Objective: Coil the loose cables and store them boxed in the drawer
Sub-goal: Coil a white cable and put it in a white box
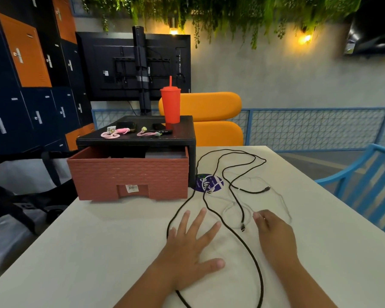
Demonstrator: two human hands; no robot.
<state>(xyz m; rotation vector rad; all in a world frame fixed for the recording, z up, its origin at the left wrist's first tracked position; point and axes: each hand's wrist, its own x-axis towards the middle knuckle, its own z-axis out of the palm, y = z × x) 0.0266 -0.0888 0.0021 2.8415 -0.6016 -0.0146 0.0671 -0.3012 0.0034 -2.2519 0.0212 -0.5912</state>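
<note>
Up close, left hand (190, 248) flat, fingers spread on table (98, 241), right hand (276, 235) curled, grip unclear, black cable (263, 284) loose between

Dim warm room, two glowing wall lamps (304, 38), soft focus, wide-angle bending at edges

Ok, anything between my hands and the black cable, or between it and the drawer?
Nothing visible. The black cable loops on the table between the left hand and right hand; a thin white cable lies among its loops. Only table separates it from the drawer, which is partly pulled out.
</note>
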